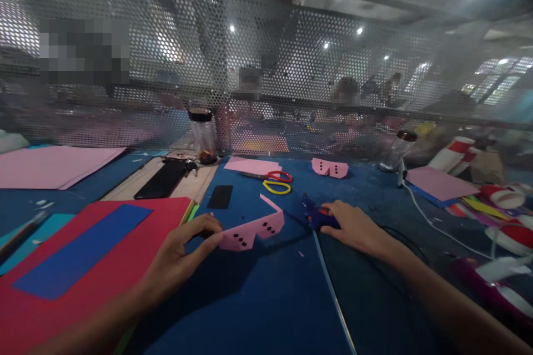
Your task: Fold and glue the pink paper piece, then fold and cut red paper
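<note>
My left hand (183, 252) pinches the left end of a pink paper glasses shape (254, 230) with small black dots, which rests on the blue table top (270, 299). My right hand (353, 227) lies closed over a blue glue gun (317, 216), whose thin glue stick (328, 283) runs back toward me. A second pink paper glasses shape (330, 167) lies farther back.
Red- and yellow-handled scissors (275, 180) lie on pink paper by the perforated metal screen (266, 66). A red sheet bearing a blue strip (83, 249) is at left, beside a black phone (162, 179) and a jar (203, 136). Coloured tape rolls (503, 199) and a white cable (437, 222) sit right.
</note>
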